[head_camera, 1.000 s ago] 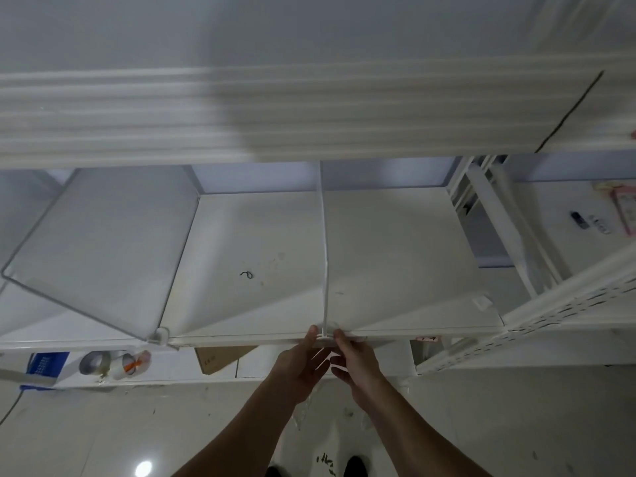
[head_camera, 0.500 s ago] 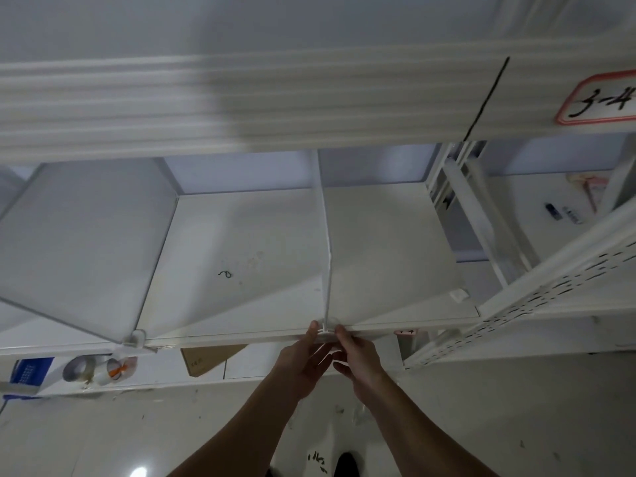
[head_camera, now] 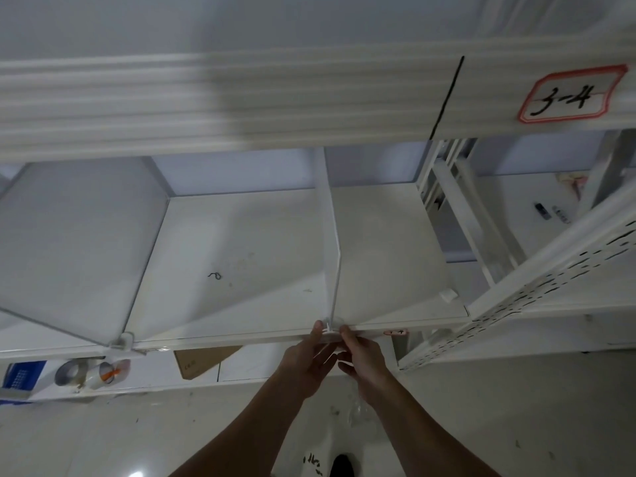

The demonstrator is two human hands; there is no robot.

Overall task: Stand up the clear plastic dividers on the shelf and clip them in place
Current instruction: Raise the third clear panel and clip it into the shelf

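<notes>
A clear plastic divider (head_camera: pixel 331 242) stands upright on the white shelf (head_camera: pixel 241 256), running from the back wall to the front edge. At its front end sits a small clear clip (head_camera: pixel 328 327) on the shelf lip. My left hand (head_camera: pixel 306 363) and my right hand (head_camera: pixel 361 359) meet there, fingertips pinching the clip from either side. A second clear divider (head_camera: pixel 75 246) stands to the left, leaning, with its own clip (head_camera: pixel 121 340) at the front edge. Another small clip (head_camera: pixel 448 295) lies on the shelf at the right.
The shelf above (head_camera: pixel 241 98) overhangs close overhead and carries a red-bordered label "3-4" (head_camera: pixel 573 94). A perforated white upright (head_camera: pixel 550 287) slants at the right. On the lower shelf lie tape rolls (head_camera: pixel 86 373), a blue crate (head_camera: pixel 22 376) and cardboard (head_camera: pixel 203 361).
The view has shifted right and slightly down, bringing the "3-4" label into sight. Both hands stay at the middle divider's front clip with hardly any movement.
</notes>
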